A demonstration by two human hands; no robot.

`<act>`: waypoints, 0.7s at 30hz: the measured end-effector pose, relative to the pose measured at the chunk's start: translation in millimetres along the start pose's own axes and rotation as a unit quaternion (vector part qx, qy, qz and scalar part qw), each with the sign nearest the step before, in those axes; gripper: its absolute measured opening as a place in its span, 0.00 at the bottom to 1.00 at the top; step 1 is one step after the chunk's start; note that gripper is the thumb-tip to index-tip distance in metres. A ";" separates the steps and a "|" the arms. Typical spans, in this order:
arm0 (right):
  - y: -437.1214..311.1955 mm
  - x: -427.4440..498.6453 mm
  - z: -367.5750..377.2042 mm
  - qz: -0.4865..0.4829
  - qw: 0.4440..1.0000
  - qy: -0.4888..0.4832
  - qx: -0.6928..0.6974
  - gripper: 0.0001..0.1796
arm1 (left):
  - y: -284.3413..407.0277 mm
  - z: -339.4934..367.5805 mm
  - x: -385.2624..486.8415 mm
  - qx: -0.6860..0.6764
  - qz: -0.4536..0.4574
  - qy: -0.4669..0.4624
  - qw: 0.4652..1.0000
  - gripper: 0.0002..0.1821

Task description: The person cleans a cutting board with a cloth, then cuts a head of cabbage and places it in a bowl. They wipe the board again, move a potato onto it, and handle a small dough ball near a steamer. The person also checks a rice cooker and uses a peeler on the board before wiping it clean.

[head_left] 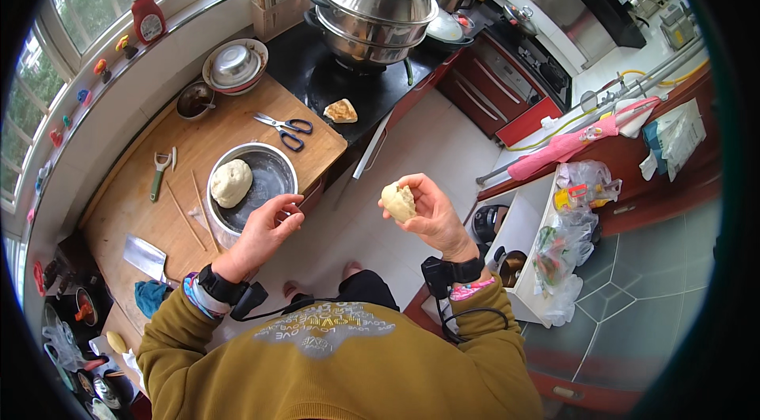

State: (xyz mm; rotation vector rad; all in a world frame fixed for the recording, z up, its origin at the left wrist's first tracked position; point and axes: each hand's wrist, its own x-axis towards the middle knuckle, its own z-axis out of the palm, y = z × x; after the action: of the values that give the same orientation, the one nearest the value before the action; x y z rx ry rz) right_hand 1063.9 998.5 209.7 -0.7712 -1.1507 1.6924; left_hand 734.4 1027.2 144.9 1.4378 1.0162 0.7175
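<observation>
My right hand (432,219) holds a pale, torn piece of steamed bun or dough (399,202) between thumb and fingers, out over the floor. At the near right rim of a metal bowl (295,173) is my left hand (268,233), its fingers curved with a small gap between thumb and forefinger and nothing visible in them. Whether it touches the rim cannot be told. A lump of dough (231,183) lies in the bowl's left side. The bowl stands on a wooden board (178,141). Blue-handled kitchen scissors (285,129) lie beyond the bowl.
A peeler (159,176), chopsticks (186,216) and a cleaver (144,257) lie on the board. On the black counter are a browned piece of flatbread (341,111) and a large steamer pot (377,16). Covered bowls (236,66) stand at the back. An open drawer (522,254) is at right.
</observation>
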 end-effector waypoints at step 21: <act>-53.7 49.3 -225.9 0.005 1.000 0.010 0.016 0.30 | 44.6 96.5 132.1 0.030 -0.043 0.109 0.993 0.17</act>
State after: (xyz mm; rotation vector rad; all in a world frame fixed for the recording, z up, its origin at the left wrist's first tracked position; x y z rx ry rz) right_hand 1257.4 1131.7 176.7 -0.7732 -1.1041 1.7034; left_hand 884.8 1104.3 158.8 1.3794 1.2700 0.7997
